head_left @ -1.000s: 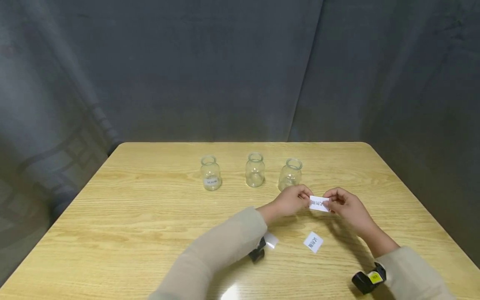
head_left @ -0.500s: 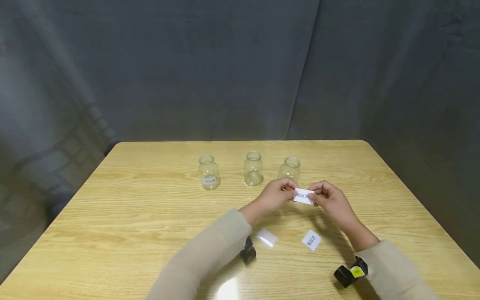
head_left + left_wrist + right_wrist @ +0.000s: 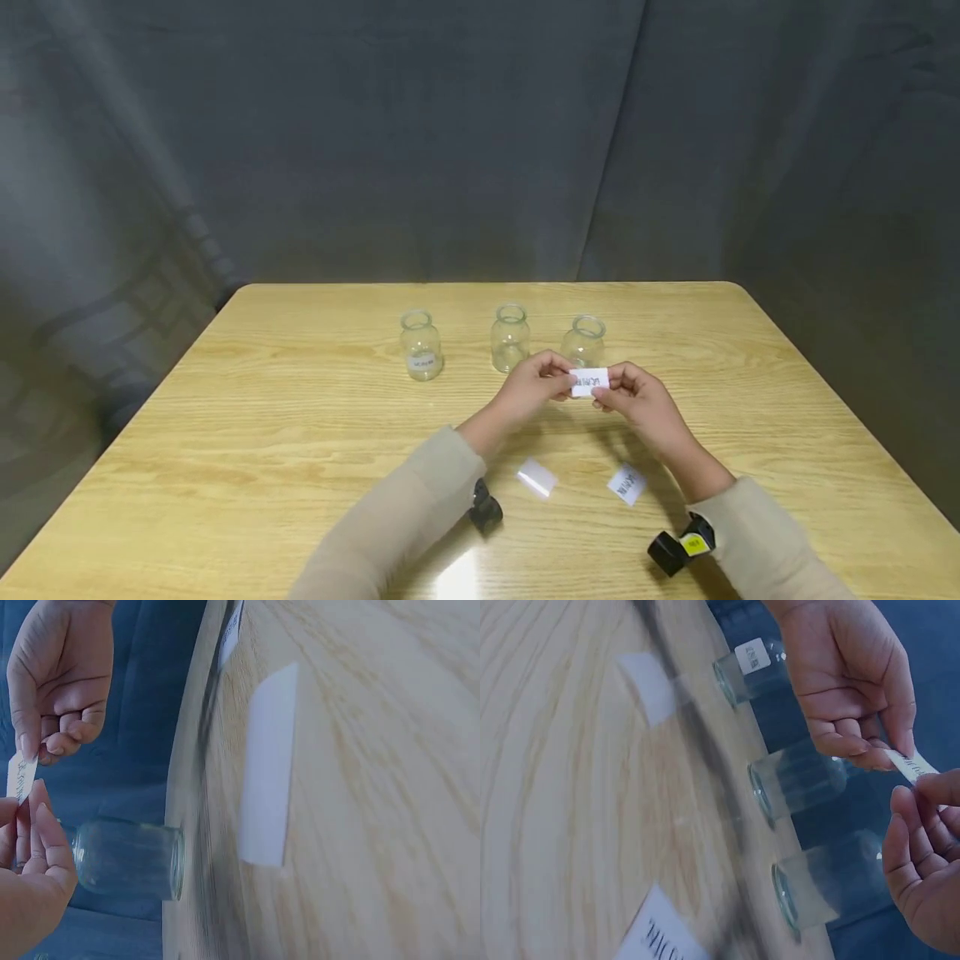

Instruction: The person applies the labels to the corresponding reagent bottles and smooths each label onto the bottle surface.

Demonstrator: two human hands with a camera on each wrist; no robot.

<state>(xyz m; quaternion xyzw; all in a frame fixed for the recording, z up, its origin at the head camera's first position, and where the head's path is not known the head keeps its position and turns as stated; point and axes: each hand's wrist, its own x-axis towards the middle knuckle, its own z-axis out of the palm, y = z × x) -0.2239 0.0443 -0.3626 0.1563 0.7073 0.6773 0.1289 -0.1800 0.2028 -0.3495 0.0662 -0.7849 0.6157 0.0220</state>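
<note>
In the head view, my left hand (image 3: 527, 390) pinches the left end of a small white printed label (image 3: 590, 382). The label's right end is pinched by my right hand (image 3: 647, 410). Both hands hold it above the table, in front of the right glass jar (image 3: 583, 343), whose lower part they hide. The middle jar (image 3: 510, 340) stands beside it and bears no visible label. On the left jar (image 3: 421, 346) a white printed label (image 3: 752, 656) sticks to the side, seen closely in the right wrist view.
On the wooden table (image 3: 262, 467), nearer the body, lie another printed label (image 3: 627, 483) and a glossy blank piece of paper (image 3: 536, 477), curled in the left wrist view. A dark curtain (image 3: 412, 150) hangs behind the table.
Both hands have moved left, still holding the label between them, from right of the right jar to in front of it. The glossy piece, earlier partly covered by the left arm, now shows fully.
</note>
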